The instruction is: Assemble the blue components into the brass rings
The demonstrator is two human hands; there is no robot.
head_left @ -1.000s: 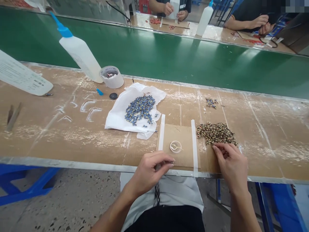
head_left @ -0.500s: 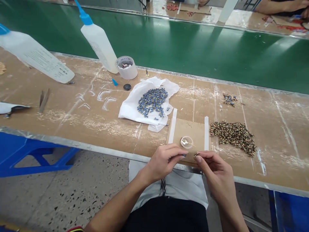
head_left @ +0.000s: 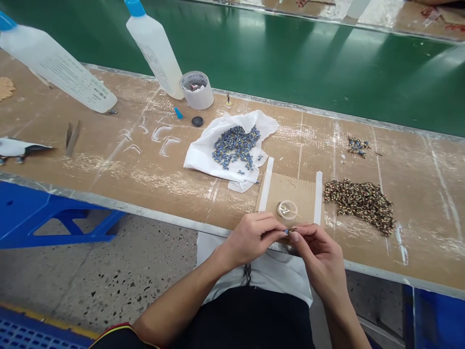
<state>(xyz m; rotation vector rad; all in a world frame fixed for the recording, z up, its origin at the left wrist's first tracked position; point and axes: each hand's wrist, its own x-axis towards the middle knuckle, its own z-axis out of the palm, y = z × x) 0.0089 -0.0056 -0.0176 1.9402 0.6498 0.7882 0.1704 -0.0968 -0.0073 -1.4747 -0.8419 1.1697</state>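
Observation:
Between thumb and fingers, my left hand point(head_left: 254, 237) pinches a small blue piece point(head_left: 286, 232). My right hand point(head_left: 321, 254) pinches a small brown patterned piece point(head_left: 292, 230), and the two pieces meet or nearly meet at the fingertips. Just beyond them, a small clear cup point(head_left: 286, 210) with a thin stick in it rests on a cardboard pad point(head_left: 294, 189). To the left, a heap of blue pieces point(head_left: 236, 145) lies on white paper point(head_left: 199, 157). On the right is a pile of brown patterned pieces point(head_left: 359, 203), with several blue-and-brown pieces point(head_left: 358, 145) behind it.
Two large white bottles point(head_left: 156, 55) with blue caps stand at the back left, beside a tape roll point(head_left: 198, 92) holding scraps. A black round cap point(head_left: 197, 121), a blue nozzle tip point(head_left: 178, 113) and tweezers point(head_left: 73, 138) lie nearby. Behind the table runs a green belt point(head_left: 290, 63).
My hands have come together, bringing the blue piece and the brown piece from apart to touching or nearly so. The view has shifted slightly.

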